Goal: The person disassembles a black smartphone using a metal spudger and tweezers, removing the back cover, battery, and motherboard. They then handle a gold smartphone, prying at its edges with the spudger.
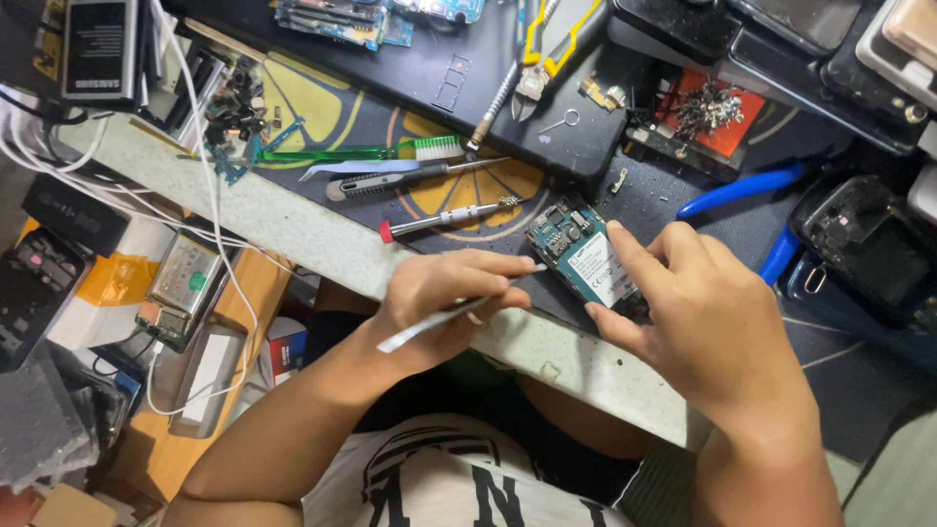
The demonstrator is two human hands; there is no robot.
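At the bench edge, my right hand (712,322) grips an opened phone (584,259), board already bare; my left hand (439,303) pinches tweezers (459,312), tip at its edge. Nothing lifted out yet.

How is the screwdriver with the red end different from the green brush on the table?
The screwdriver is thin, silver metal with a red cap; the green brush is see-through green plastic with white bristles. The screwdriver lies nearer the left hand; the brush lies farther back. Both lie flat, untouched.
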